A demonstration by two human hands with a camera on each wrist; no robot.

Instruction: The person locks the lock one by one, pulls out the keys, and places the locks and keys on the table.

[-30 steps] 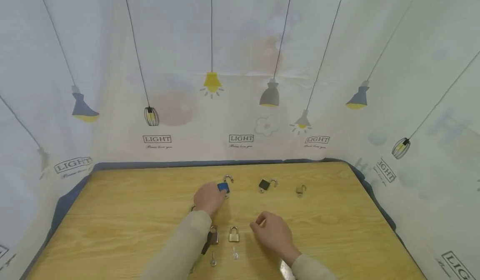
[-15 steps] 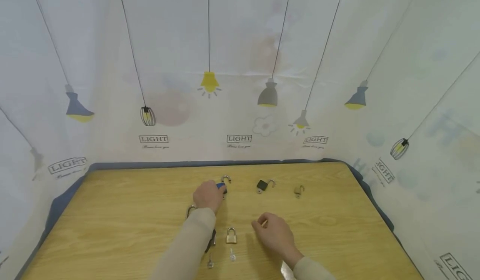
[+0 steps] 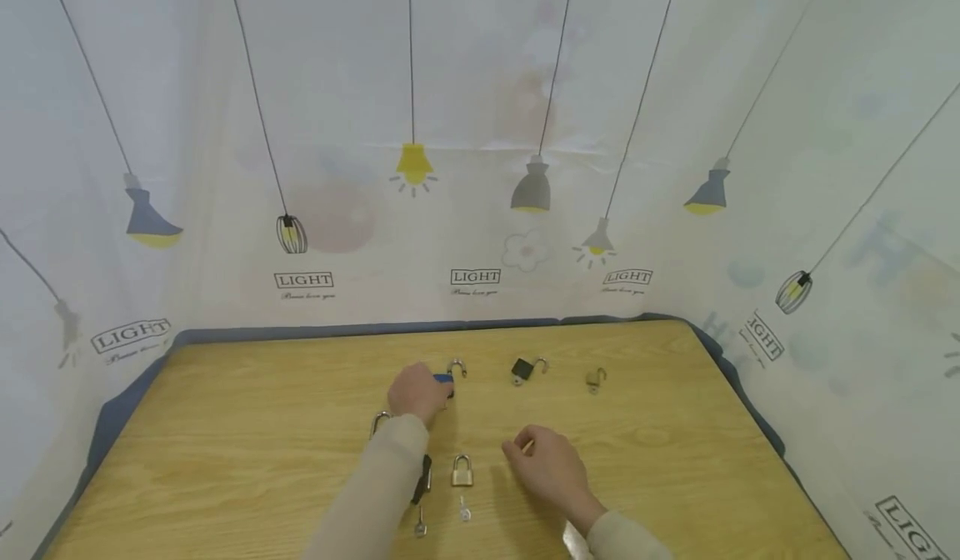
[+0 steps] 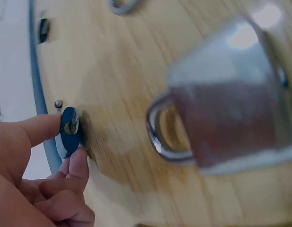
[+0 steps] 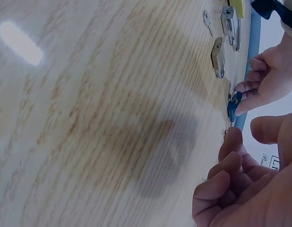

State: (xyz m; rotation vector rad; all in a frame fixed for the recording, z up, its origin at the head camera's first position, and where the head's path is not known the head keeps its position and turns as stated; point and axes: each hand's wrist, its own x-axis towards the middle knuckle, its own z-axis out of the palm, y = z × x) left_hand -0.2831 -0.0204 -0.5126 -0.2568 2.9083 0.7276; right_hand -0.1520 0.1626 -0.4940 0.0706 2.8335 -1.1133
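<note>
In the head view my left hand [image 3: 417,393] pinches a blue padlock [image 3: 444,381] near the table's far side. Its shackle [image 3: 457,367] is swung open. The left wrist view shows thumb and fingers at opposite edges of the blue padlock [image 4: 69,133]; its brass keyhole end, with a shiny piece at it, faces that camera. My right hand [image 3: 549,466] hovers over the table nearer to me, fingers loosely curled, holding nothing. Left of it stand a closed gold padlock [image 3: 462,475] and a small key [image 3: 465,510].
To the right lie an unlocked black padlock [image 3: 522,371] and a small brass padlock [image 3: 595,381], also unlocked. Another key [image 3: 421,527] lies near my left sleeve [image 3: 371,493], which partly covers more padlocks. A large padlock [image 4: 235,123] looms blurred in the left wrist view.
My left hand has tipped the blue padlock, so its broad face now looks foreshortened in the head view. The right hand keeps its place.
</note>
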